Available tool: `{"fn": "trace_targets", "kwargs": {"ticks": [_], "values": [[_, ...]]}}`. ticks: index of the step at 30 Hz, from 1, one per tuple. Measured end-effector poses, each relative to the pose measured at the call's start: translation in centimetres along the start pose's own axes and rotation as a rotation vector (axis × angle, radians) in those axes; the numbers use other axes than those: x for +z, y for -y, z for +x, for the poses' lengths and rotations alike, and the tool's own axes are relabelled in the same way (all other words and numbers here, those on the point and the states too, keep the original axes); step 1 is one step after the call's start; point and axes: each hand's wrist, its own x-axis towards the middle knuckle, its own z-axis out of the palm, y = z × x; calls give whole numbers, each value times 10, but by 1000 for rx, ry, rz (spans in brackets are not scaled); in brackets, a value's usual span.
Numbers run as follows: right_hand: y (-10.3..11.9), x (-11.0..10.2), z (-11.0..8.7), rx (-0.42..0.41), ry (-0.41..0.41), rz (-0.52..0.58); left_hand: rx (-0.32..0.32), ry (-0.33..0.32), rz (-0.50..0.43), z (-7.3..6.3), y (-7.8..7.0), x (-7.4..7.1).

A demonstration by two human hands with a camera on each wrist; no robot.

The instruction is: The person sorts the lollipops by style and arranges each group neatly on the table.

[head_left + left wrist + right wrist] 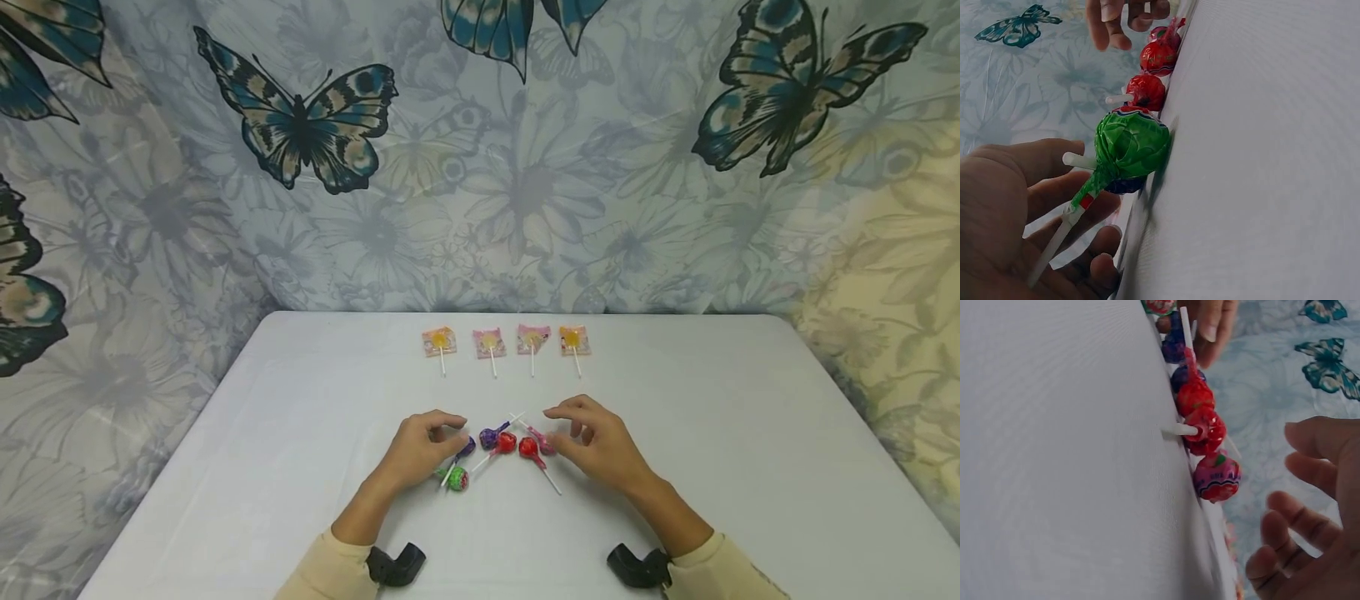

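A loose cluster of wrapped lollipops lies on the table between two hands. My left hand (423, 450) is at the cluster's left side, fingers loosely bent, beside a purple lollipop (467, 447) and a green lollipop (1132, 145). The green one's stick overlaps the palm in the left wrist view. On the right, my right hand (600, 442) has parted, relaxed fingers near a pink lollipop (1217, 477), with a gap between them in the right wrist view. Between the hands are another purple lollipop (489, 439) and two red lollipops, one left (506, 442), one right (528, 448).
Toward the back of the white table (315, 400), several flat lollipops in clear wrappers stand in a row, from an orange one (439, 341) to a yellow one (575, 340). A butterfly-patterned cloth (525, 208) hangs behind. Each wrist wears a black mount (396, 565).
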Motion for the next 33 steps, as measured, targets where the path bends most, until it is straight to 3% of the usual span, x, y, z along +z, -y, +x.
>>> {"fn": "trace_targets", "kwargs": {"ticks": [6,15,21,33], "values": [[-9,5,-7,38,75,-4,7,16,8,0,5,4],[-17,8,-8,-10,142,-77,61,18,44,-2,6,6],[-19,9,-8,-7,140,-106,70,-3,53,-1,6,8],[-16,9,-8,8,109,-65,80,-97,-42,3,14,10]]}}
